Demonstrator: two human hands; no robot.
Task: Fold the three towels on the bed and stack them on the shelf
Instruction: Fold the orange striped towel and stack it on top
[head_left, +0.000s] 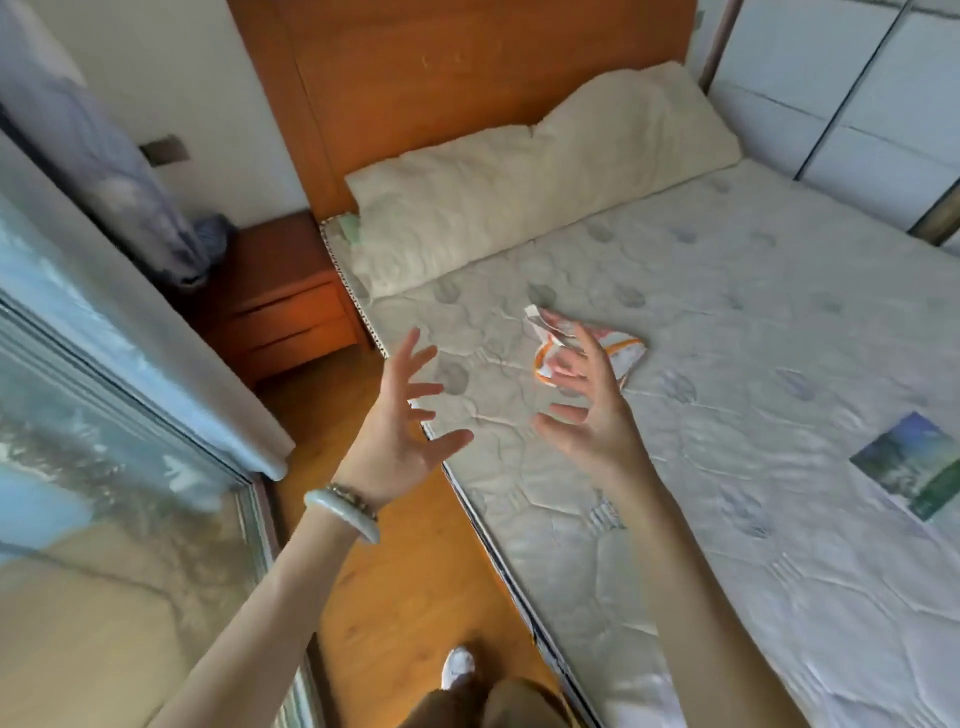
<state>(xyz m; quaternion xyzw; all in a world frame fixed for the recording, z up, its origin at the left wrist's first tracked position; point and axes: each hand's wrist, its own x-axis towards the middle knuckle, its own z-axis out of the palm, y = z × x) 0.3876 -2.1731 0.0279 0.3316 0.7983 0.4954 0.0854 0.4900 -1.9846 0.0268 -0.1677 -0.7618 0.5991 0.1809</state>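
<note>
A small crumpled towel (621, 345), white with orange trim and pink print, lies on the mattress (727, 364) near its left side. My right hand (592, 410) hovers in front of it with fingers spread, partly hiding it and holding nothing. My left hand (405, 421), with bracelets on the wrist, is raised over the bed's left edge, fingers apart and empty. A flat green-and-blue towel (914, 462) lies at the right side of the bed. No third towel and no shelf are in view.
Two cream pillows (519, 192) lean on the wooden headboard (467, 78). A wooden nightstand (280, 296) stands left of the bed. A mirror or glass panel (104, 441) lines the left. My foot (457, 667) stands on the narrow wooden floor strip. White wardrobe doors (857, 88) are at the far right.
</note>
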